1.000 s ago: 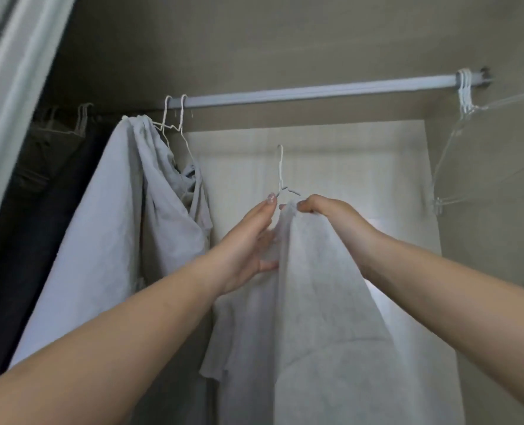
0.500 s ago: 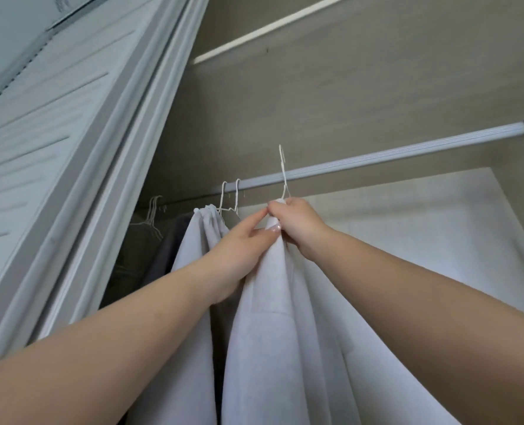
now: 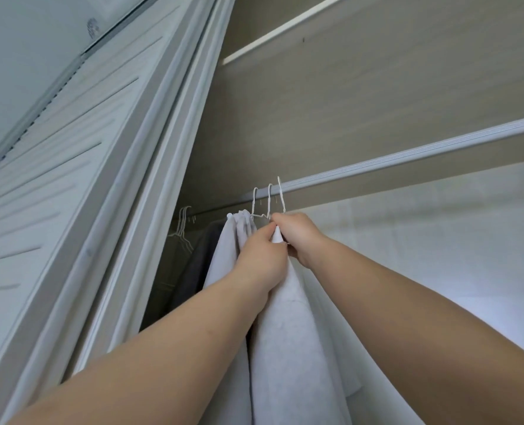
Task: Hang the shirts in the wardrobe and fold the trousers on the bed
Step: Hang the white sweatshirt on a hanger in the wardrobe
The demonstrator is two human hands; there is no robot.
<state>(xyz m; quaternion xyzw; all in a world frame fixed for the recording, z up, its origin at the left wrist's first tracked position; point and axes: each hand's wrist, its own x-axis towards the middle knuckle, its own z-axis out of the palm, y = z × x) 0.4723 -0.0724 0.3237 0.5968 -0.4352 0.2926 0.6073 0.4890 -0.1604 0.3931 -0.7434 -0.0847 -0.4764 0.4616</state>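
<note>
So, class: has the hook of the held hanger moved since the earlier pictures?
Yes. The hook has risen to the rail, beside the hung hangers; earlier it was well below.

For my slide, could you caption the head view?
Both hands lift a white shirt on its hanger toward the wardrobe rail.

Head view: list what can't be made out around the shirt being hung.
- Hanger hook: whether it sits over the rail or just in front is unclear from this low angle.
- Hanger shoulders: hidden under the white shirt and both hands, left hand, right hand.
- Shirt hem: cut off by the bottom edge.
- Dark garments: in shadow, type unreadable.
</note>
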